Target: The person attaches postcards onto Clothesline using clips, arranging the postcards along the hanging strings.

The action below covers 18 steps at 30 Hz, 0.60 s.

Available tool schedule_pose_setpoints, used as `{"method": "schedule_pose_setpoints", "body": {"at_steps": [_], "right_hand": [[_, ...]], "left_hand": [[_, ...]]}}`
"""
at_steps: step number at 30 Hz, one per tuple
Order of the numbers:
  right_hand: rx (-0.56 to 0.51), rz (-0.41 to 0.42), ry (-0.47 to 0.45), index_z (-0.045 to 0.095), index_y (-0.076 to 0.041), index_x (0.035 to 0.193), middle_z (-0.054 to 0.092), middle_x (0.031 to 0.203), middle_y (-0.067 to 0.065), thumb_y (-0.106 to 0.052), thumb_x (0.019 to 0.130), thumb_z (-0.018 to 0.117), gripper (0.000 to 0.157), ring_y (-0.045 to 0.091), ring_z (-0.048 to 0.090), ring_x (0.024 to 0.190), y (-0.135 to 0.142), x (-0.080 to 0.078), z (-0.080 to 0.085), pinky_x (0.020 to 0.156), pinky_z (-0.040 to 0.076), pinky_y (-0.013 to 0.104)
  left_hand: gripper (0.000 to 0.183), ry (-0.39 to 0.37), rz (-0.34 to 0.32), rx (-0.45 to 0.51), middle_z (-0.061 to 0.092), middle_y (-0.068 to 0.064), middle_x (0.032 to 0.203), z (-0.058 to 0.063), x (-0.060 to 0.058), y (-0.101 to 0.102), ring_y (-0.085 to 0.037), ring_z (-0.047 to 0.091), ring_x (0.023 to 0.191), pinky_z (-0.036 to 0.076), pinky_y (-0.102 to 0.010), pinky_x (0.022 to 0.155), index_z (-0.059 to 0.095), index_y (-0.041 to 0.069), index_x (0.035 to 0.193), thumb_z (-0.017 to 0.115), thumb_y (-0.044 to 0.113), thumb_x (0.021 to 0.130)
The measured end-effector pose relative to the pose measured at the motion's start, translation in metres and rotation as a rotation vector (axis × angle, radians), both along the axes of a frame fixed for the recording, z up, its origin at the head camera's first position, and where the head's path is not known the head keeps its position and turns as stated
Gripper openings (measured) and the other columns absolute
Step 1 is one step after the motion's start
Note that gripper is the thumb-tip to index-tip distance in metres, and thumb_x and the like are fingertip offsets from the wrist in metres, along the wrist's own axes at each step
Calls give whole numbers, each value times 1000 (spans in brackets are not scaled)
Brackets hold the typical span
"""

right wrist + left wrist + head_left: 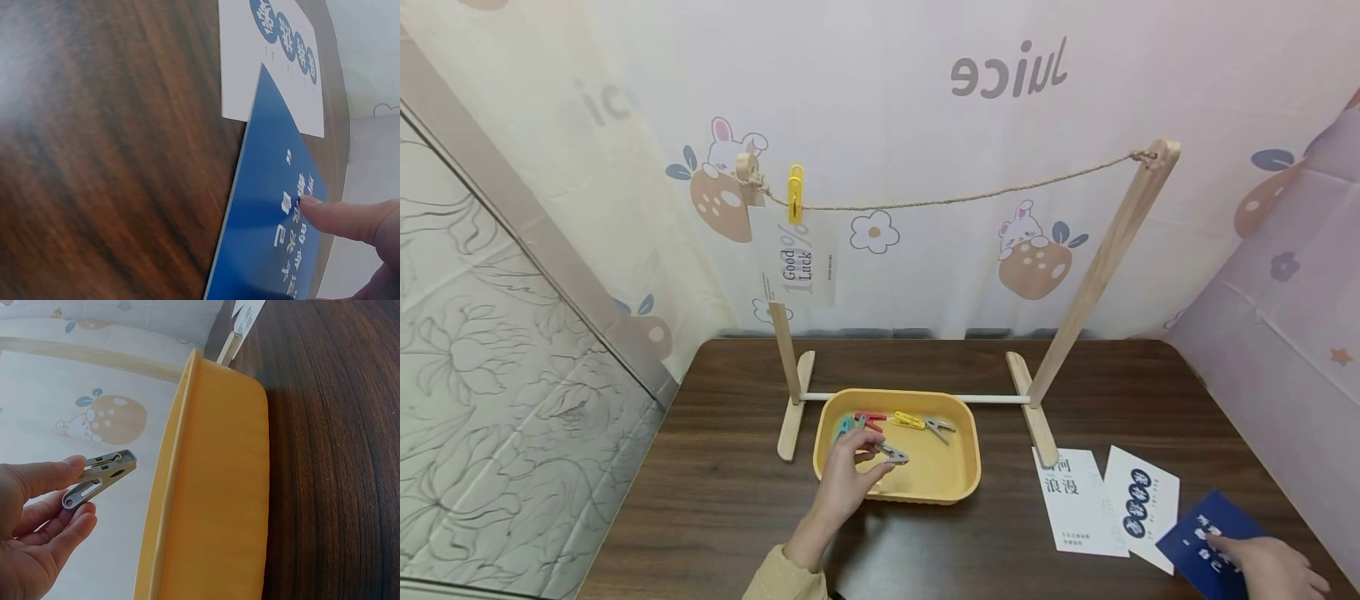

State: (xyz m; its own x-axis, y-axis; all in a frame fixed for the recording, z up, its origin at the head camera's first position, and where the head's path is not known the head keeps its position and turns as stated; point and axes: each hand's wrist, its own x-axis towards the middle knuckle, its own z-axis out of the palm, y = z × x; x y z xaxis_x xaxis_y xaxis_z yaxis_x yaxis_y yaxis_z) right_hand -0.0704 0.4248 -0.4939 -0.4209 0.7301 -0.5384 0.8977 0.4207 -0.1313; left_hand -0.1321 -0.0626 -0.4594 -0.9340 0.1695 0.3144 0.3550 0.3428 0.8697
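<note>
My left hand (844,479) pinches a grey clothespin (892,453) between thumb and fingers, over the yellow bin (972,446). The left wrist view shows this clothespin (103,475) beside the bin's wall (219,481), with its closed tip pointing away from the palm. At the lower right, my right hand (1273,567) holds a dark blue card (1202,546) with white lettering. Its thumb (331,215) lies on the card's printed face; the other fingers are mostly hidden past the card's edge. Inside the bin lie teal, red, yellow and grey clothespins (938,429).
Behind the bin stands a wooden rack (1090,283) with a rope (955,201) strung across. A yellow clothespin (795,193) holds a "Good Luck" card (812,267) at the rope's left end. Two white cards (1078,508) (1157,492) overlap on the table, beside the rack's right foot.
</note>
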Motion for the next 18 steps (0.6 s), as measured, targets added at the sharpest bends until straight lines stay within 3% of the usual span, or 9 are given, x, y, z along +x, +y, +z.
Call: {"method": "schedule_pose_setpoints", "body": {"at_steps": [5,11,18], "right_hand": [[-22,-27,18,-5,28,121,3,125,46,-29,82,53,91,55,9,119,3,-2,4,101,17,54],[-14,0,11,1,28,121,10,121,46,-27,82,55,86,56,12,118,7,-4,5,100,20,54],[37,103,-55,23,25,114,32,102,38,-34,78,64,81,49,36,98,15,-6,1,90,35,49]], "left_hand": [[27,-17,1,5,57,-11,90,-2,0,0,-26,57,79,51,-35,70,61,-2,92,74,2,69],[27,-36,-3,15,57,-11,90,-2,0,0,-26,56,79,51,-34,70,61,-1,92,73,3,69],[27,-8,9,-8,57,-10,88,-5,0,0,-23,57,79,52,-33,68,61,-3,91,74,2,68]]}}
